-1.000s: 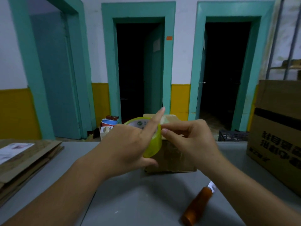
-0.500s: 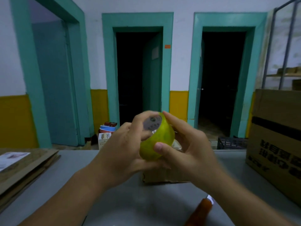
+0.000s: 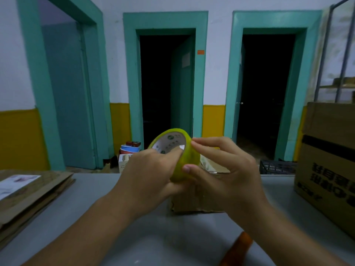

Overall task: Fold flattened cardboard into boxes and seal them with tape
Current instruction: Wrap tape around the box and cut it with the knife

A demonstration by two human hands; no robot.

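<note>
tape roll (image 3: 187,160) | left hand (image 3: 148,175) grip clamped on it | right hand (image 3: 222,175) pinches it

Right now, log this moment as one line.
left hand: grips tape roll through core | right hand: fingers pinch roll's outer band | small cardboard box: on table behind hands

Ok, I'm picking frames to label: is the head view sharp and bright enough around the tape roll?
Head view: dim, bluish light, both open doorways black; wide-angle lens bends the door frames; tape roll, left hand and right hand slightly soft but readable; orange handle at the bottom edge blurred.
</note>
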